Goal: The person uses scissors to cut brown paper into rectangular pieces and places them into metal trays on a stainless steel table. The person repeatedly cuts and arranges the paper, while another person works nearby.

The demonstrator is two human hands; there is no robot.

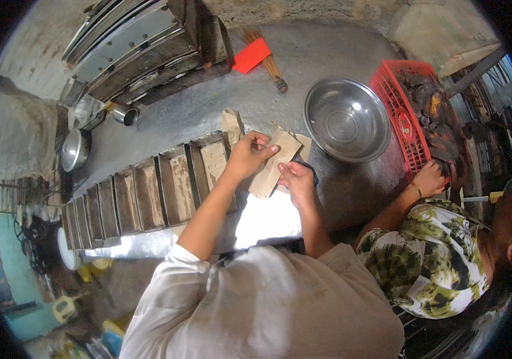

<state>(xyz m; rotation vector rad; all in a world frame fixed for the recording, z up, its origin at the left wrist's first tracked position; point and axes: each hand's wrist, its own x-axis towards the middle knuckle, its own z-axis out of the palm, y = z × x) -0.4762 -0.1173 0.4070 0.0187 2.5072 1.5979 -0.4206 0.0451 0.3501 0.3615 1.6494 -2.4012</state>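
Observation:
Between my hands, above the table, is a piece of brown paper [270,172]. My left hand [249,155] has its thumb on the paper's upper left part, while my right hand [298,179] pinches its right edge. More brown paper [304,146] lies just behind, and a folded brown piece [231,123] stands beyond my left hand. To the left runs a row of metal loaf pans. The nearest pan [194,161] has brown paper inside, as does the neighbouring pan [162,172]; the paper there has dark wet-looking patches. My left forearm hides part of the nearest pan.
A metal basin [345,119] stands right, beside a red plastic crate [401,121] of dark items. A co-worker's hand [428,179] touches the crate. Behind lie a stick broom [271,67] and red sheet [251,56]. Stacked metal trays [148,67] and a metal cup [126,115] stand back left.

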